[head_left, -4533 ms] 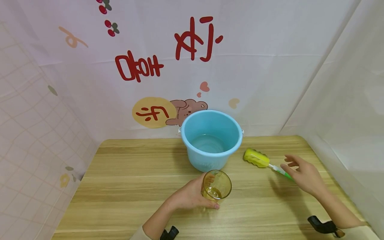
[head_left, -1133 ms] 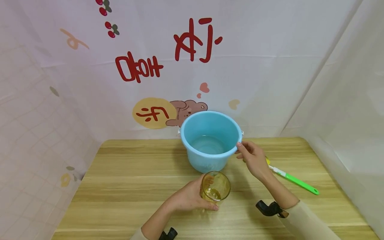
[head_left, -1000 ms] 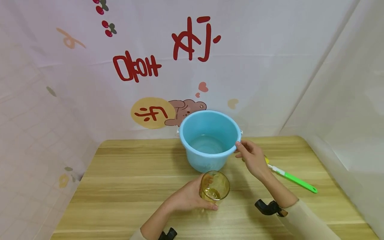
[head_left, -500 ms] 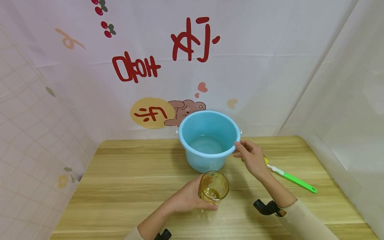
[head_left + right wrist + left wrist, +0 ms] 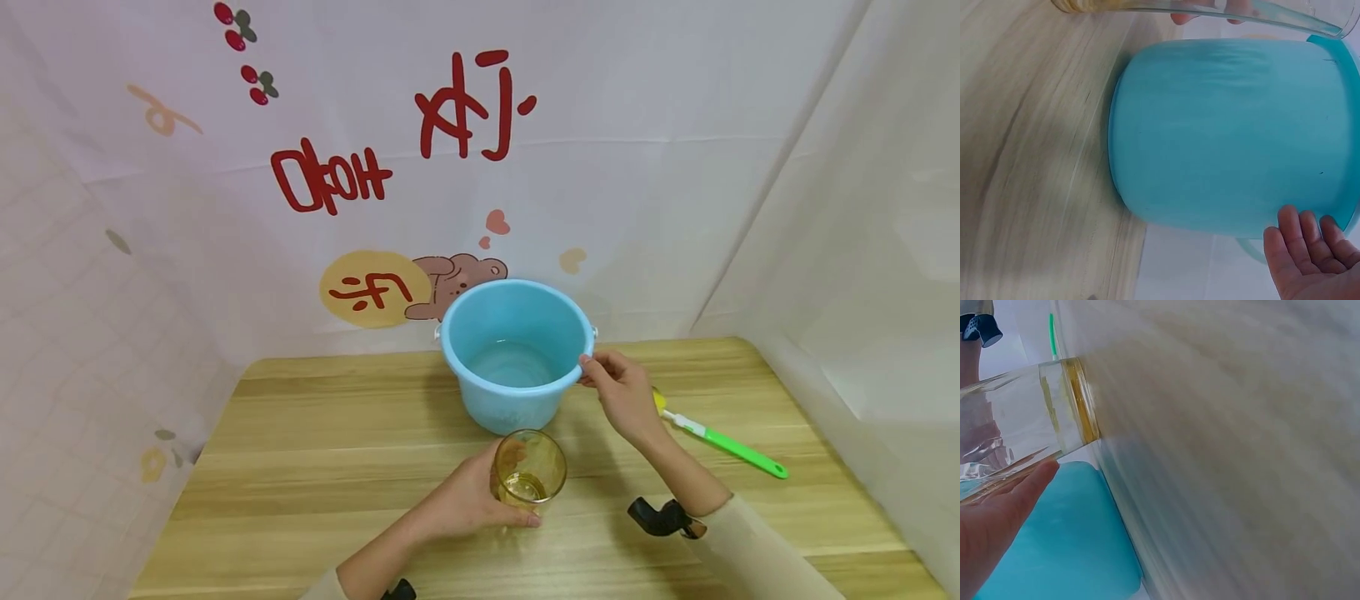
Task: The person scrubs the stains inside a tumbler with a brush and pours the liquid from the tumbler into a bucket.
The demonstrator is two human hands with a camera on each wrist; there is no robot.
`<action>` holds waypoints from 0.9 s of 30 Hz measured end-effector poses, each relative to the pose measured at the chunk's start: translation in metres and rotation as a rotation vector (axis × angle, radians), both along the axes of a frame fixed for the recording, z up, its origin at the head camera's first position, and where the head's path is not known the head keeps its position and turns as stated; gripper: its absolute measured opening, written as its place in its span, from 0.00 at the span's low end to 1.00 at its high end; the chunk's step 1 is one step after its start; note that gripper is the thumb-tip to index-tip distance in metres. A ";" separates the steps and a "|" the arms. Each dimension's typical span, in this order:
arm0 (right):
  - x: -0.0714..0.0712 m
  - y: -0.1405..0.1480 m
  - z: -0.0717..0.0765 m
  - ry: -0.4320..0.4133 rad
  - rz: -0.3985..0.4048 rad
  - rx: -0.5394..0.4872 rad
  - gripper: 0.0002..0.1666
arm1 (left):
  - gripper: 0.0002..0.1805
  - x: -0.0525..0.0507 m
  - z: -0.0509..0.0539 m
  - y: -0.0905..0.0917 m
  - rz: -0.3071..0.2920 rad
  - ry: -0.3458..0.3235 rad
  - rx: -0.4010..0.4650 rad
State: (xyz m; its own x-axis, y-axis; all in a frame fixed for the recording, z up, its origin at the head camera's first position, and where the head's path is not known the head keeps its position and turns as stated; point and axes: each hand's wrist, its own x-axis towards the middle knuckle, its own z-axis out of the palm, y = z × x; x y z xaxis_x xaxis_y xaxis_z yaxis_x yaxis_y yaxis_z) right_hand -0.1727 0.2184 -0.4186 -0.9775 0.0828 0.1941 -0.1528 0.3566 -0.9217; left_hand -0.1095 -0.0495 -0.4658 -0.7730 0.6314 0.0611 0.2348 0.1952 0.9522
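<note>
My left hand (image 5: pixel 467 497) grips an amber-tinted drinking glass (image 5: pixel 546 475), its thumb on the near side. A little clear liquid lies at the bottom of the glass. In the left wrist view, the base of the glass (image 5: pixel 1082 400) appears to rest on the table. Just behind stands a light blue bucket (image 5: pixel 512 410) with some water in it. My right hand (image 5: pixel 630 406) pinches the bucket's right rim, thumb on top and fingers underneath. The right wrist view shows those fingers (image 5: pixel 1297 240) against the bucket's outer wall (image 5: pixel 1222 137); the thumb is hidden there.
A bottle brush (image 5: pixel 738 452) with a green handle lies on the wooden table (image 5: pixel 315 467) at the right, its yellow sponge head mostly hidden behind my right hand. A printed white cloth (image 5: pixel 637 200) closes off the back and both sides.
My right hand has moved left from above the brush handle to the bucket's rim and has stayed there for the last second. My left hand keeps its grip on the glass; the head view drifts slightly.
</note>
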 end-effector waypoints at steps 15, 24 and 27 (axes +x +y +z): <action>-0.002 -0.004 0.000 -0.007 -0.008 0.000 0.22 | 0.50 0.008 0.011 -0.018 0.082 0.045 -0.076; -0.002 -0.004 -0.001 -0.023 -0.029 0.014 0.22 | 0.49 0.014 0.027 -0.030 0.158 0.080 -0.103; -0.002 -0.003 -0.001 -0.033 -0.033 0.012 0.23 | 0.50 0.017 0.034 -0.034 0.165 0.087 -0.092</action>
State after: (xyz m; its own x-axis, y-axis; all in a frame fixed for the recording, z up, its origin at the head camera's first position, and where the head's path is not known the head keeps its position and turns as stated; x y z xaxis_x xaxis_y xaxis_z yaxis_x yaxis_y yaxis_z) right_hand -0.1746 0.2149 -0.4200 -0.9801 0.1135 0.1630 -0.1103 0.3716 -0.9218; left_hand -0.0929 -0.0832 -0.4319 -0.8605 0.5031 0.0804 0.2735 0.3230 0.9060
